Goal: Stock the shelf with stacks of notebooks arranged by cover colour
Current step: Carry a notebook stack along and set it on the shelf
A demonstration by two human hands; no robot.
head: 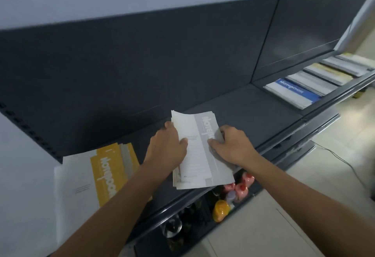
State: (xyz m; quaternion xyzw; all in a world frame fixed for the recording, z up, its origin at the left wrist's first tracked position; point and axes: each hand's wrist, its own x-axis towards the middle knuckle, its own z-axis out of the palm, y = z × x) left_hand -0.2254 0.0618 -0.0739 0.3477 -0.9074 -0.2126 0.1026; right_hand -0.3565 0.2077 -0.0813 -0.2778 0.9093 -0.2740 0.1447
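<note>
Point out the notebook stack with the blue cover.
The blue stack, nearest end of the far-right row; the others there are grey or yellow.

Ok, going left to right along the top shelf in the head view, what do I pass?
Yellow notebook stack → left hand → grey notebook stack → right hand → blue notebook stack → further stacks.

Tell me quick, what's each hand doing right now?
Left hand: grips the grey-and-white paper notebook stack.
Right hand: grips the same stack's right edge.
</note>
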